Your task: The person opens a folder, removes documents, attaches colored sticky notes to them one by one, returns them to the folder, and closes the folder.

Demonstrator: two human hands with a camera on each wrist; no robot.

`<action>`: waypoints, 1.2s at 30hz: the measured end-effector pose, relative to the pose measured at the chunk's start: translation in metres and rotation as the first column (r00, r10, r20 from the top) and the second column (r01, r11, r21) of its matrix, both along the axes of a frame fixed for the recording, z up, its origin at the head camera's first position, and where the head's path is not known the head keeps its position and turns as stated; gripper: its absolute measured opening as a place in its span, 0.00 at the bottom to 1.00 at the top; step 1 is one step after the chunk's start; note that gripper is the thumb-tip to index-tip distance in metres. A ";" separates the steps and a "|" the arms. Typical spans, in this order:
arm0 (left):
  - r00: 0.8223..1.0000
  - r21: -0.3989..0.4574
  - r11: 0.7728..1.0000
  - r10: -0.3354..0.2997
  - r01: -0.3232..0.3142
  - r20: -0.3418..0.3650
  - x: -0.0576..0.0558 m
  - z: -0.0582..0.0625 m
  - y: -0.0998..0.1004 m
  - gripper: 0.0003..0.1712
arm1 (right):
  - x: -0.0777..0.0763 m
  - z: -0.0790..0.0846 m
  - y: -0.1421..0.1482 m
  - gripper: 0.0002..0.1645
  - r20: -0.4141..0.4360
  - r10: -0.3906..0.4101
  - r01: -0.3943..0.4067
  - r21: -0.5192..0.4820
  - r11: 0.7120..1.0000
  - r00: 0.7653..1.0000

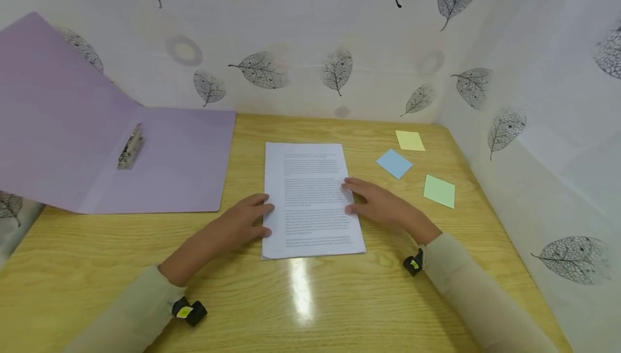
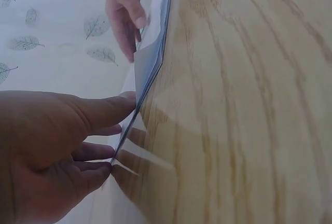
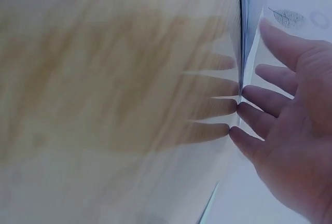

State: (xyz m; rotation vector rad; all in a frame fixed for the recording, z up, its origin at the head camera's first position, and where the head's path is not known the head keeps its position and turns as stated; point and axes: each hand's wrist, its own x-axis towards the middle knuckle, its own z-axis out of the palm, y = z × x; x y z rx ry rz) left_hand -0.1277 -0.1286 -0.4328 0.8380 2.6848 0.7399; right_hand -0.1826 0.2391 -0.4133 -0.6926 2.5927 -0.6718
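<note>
A stack of printed sheets (image 1: 315,196) lies flat on the wooden table, its long sides between my two hands. At its left edge my left hand (image 1: 237,218) touches the paper with spread fingertips and thumb; the left wrist view shows the thumb (image 2: 111,112) against the edge and a sheet corner slightly lifted. Along the opposite edge rests my right hand (image 1: 380,205), its fingers (image 3: 262,99) straight and spread, tips against the sheets' side. An open purple folder (image 1: 189,164) with a metal clip (image 1: 131,147) inside lies to the left, cover raised.
Right of the paper lie a yellow sticky note (image 1: 410,140), a blue one (image 1: 394,164) and a green one (image 1: 439,191). Leaf-patterned white curtain (image 1: 301,35) borders the back and right of the table (image 1: 242,299). Each wrist wears a small black device (image 1: 189,311).
</note>
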 end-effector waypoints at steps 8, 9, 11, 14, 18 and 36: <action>1.000 0.004 1.000 0.012 -0.012 0.018 0.001 0.004 0.000 0.36 | -0.020 -0.002 0.018 0.35 -0.044 -0.172 0.170 -0.043 0.985 0.984; 1.000 0.007 1.000 0.006 -0.006 0.012 0.002 0.004 0.000 0.35 | -0.020 -0.003 0.020 0.35 -0.036 -0.188 0.187 -0.048 0.981 0.981; 1.000 0.014 1.000 0.003 -0.003 0.012 0.002 0.005 0.000 0.35 | -0.021 -0.006 0.022 0.37 -0.019 -0.184 0.183 -0.053 0.982 0.983; 1.000 0.016 1.000 0.006 -0.006 0.015 0.001 0.005 0.000 0.36 | -0.018 -0.006 0.019 0.39 -0.008 -0.109 0.108 -0.077 0.991 0.994; 1.000 0.018 1.000 0.007 -0.007 0.011 0.000 0.004 0.000 0.36 | -0.016 -0.002 0.015 0.40 -0.038 -0.078 0.076 -0.047 0.996 0.996; 0.999 0.014 1.000 0.010 -0.011 0.041 0.004 0.008 0.000 0.35 | -0.071 -0.007 0.091 0.45 -0.109 -0.392 0.398 0.044 0.916 0.914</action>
